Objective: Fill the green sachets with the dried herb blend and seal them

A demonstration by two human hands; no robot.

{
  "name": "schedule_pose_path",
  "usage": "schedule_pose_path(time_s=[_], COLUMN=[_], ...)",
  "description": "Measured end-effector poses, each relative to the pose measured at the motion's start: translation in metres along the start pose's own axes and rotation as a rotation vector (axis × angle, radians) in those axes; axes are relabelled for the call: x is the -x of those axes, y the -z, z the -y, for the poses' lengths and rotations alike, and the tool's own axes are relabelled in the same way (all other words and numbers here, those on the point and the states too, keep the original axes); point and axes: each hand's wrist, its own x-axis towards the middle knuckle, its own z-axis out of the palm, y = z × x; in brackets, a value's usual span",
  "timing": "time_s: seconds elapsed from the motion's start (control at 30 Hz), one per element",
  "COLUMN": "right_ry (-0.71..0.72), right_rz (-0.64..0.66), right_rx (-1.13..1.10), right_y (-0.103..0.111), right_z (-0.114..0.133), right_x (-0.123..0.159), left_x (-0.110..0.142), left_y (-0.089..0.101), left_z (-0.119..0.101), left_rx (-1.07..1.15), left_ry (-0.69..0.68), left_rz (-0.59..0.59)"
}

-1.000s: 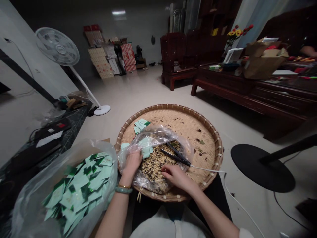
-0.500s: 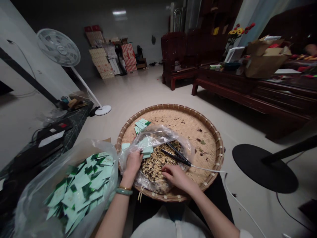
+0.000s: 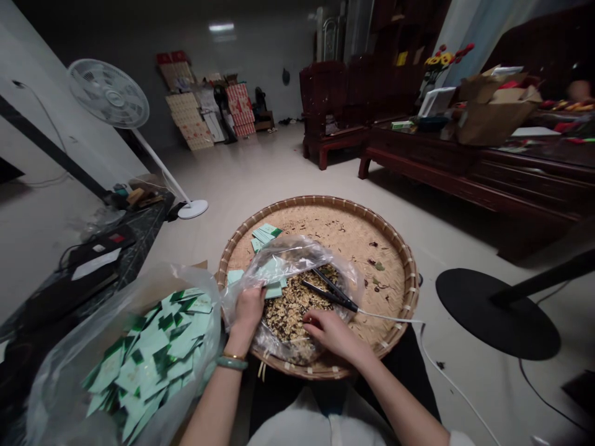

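Left grip [image 3: 246,313]: fingers together, clamped on a fold of the clear plastic bag [image 3: 290,255], just beside some green-and-white packets [image 3: 274,290] inside it.
Right grip [image 3: 331,329]: fingers loosely curled over the bag's lower edge, next to the black tongs; cannot tell whether they hold anything.
Wrist: jade bangle [image 3: 231,363] and a thin gold bracelet on the left arm.
Tongs: black tongs [image 3: 330,292] lying across the bag's mouth, their two arms slightly apart, with a white cord [image 3: 395,321] running from the thick end over the basket rim and down to the floor.
Bag contents: dried mix [image 3: 288,319] of pale and dark flakes, heaped inside the bag.
Basket: round woven bamboo basket [image 3: 409,291] under the bag, dark bits scattered on its weave, with a small stack of packets [image 3: 264,234] just above the bag.
Left side: large plastic sack [image 3: 60,384] full of loose packets [image 3: 153,350], beside the left forearm, in front of a dark tabletop [image 3: 144,226] holding a black box [image 3: 100,241].
Floor: pale tiles [image 3: 260,167], with a round black stand base [image 3: 493,313] right of the basket and a white fan [image 3: 109,94] left.
Far right: carved wooden bench [image 3: 418,145] bearing a cardboard box [image 3: 495,114] and flowers [image 3: 439,62]; another person's arm [image 3: 580,90] is blurred behind it.
Back wall: stacked flat boxes [image 3: 186,121].
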Motion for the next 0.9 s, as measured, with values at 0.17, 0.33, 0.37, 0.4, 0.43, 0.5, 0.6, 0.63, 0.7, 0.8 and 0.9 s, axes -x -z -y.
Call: schedule_pose_path(time_s=[0.17, 0.33, 0.37, 0.4, 0.43, 0.5, 0.6, 0.63, 0.7, 0.8, 0.9], right_ry=[0.003, -0.008, -0.01, -0.01, -0.008, -0.002, 0.0, -0.002, -0.006, -0.007, -0.013], right_rz=[-0.004, 0.004, 0.006, 0.007, 0.006, 0.004, 0.005, 0.006, 0.007, 0.013, 0.024], right_rx=[0.009, 0.014, 0.012, 0.009, 0.007, 0.006, 0.012, 0.015, 0.018, 0.022, 0.028], right_y=[0.0005, 0.0013, 0.0013, 0.0012, 0.001, 0.0006, 0.0001, 0.0001, 0.0002, 0.0008, 0.0016], right_z=[0.0007, 0.0028, 0.0029, 0.0029, 0.0027, 0.0022, 0.0018, 0.0018, 0.0021, 0.0031, 0.0047], right_x=[0.0004, 0.001, 0.0011, 0.0011, 0.0011, 0.001, 0.0008, 0.0008, 0.0009, 0.0009, 0.0008], left_x=[0.0012, 0.0015, 0.0016, 0.0016, 0.0017, 0.0018, 0.002, 0.0021, 0.0022, 0.0023, 0.0021], left_y=[0.0001, 0.0012, 0.0016, 0.0019, 0.0023, 0.0026, 0.0022, 0.002, 0.0015, 0.001, 0.0], left_z=[-0.0004, -0.0018, -0.0021, -0.0023, -0.0026, -0.0029, -0.0029, -0.0028, -0.0025, -0.002, -0.0018], left_rx=[-0.005, -0.011, -0.012, -0.013, -0.013, -0.013, -0.008, -0.005, 0.0, 0.011, 0.022], left_ry=[-0.006, 0.007, 0.01, 0.012, 0.014, 0.016, 0.014, 0.014, 0.013, 0.009, 0.017], left_rz=[-0.005, 0.003, 0.004, 0.004, 0.005, 0.008, 0.009, 0.009, 0.009, 0.004, 0.0])
